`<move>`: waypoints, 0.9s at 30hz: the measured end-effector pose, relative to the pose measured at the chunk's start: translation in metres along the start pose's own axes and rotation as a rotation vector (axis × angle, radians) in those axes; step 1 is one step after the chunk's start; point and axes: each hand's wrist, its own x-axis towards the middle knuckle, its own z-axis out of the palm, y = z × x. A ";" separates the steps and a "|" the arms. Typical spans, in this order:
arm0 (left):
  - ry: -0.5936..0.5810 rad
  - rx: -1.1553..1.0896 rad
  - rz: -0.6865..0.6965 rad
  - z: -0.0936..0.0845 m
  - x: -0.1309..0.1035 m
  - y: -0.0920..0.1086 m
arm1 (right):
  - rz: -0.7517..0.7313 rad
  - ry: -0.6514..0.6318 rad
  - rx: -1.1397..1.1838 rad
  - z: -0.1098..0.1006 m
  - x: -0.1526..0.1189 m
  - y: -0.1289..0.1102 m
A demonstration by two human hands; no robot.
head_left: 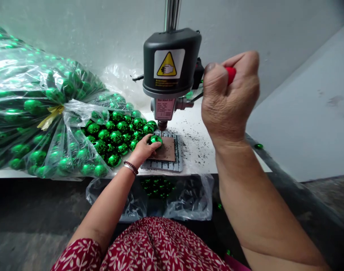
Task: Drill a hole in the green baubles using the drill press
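A shiny green bauble is gripped by my left hand close under the bit of a bench drill. Below it lies a brown board on the drill's grey slotted base. My right hand is wrapped around the drill's feed lever, whose red knob pokes out between the fingers. Whether the bit touches the bauble I cannot tell.
Loose green baubles spill from a big clear plastic bag on the left. Dark green flakes litter the white table. Beneath the table edge, an open plastic bag holds more baubles. A wall stands behind.
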 end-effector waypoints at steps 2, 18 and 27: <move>0.006 0.080 0.053 0.000 0.001 -0.001 | 0.005 0.002 -0.002 0.000 -0.001 0.001; 0.096 0.433 0.199 0.000 -0.007 -0.007 | -0.014 0.014 0.010 -0.002 -0.005 0.001; 0.073 0.483 0.233 -0.002 -0.004 -0.013 | -0.041 0.037 0.018 0.000 -0.006 0.004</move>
